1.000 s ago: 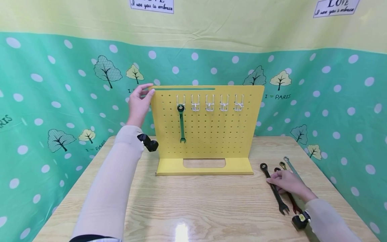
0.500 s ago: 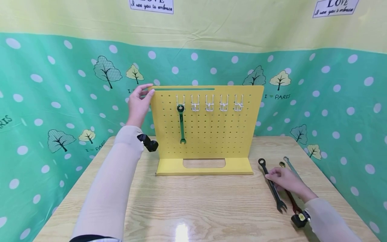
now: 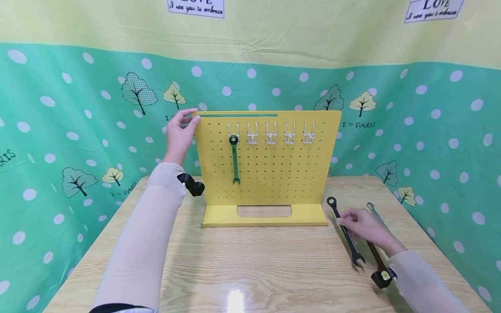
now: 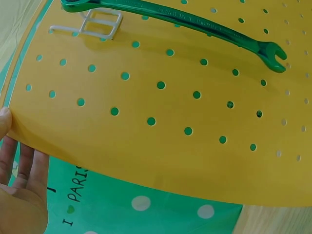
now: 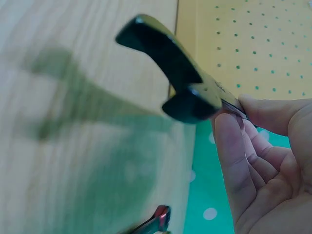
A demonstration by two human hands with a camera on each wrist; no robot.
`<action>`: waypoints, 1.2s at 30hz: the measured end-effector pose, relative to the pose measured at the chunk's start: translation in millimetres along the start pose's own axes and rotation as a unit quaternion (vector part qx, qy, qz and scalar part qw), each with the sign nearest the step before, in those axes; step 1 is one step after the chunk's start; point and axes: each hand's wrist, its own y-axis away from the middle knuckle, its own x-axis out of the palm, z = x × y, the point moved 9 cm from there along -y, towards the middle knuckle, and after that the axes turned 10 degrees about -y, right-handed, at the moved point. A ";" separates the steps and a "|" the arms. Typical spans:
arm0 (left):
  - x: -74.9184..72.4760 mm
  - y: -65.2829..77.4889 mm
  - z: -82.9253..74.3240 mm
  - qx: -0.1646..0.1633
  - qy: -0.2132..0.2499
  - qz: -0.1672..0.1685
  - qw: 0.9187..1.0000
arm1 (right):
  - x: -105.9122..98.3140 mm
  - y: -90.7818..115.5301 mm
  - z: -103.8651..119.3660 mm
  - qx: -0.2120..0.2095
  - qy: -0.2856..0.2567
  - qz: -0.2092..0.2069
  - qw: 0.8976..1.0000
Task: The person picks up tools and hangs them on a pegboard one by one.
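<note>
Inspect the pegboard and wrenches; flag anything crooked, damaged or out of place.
Nothing stands out: the yellow pegboard stands upright, the green wrench hangs from the leftmost hook, and the right hand holds the black wrench; no damage shows.

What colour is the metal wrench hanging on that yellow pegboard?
The hanging metal wrench is green, clearest in the left wrist view.

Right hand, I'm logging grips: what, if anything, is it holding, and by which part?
The right hand pinches a black combination wrench by its shaft, nearer the ring end.
</note>
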 end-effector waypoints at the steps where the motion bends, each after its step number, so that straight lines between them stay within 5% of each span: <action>1: -0.1 0.1 0.1 0.000 -0.001 0.000 1.000 | 0.6 -0.6 2.9 -0.003 -0.003 0.001 1.000; 17: -0.7 1.8 -0.6 -0.003 0.000 0.003 1.000 | 7.6 -20.5 58.7 -0.050 -0.026 0.011 0.998; 36: -1.2 2.4 -2.0 -0.002 0.002 0.003 1.000 | 55.6 -45.5 142.1 -0.140 -0.105 0.032 0.984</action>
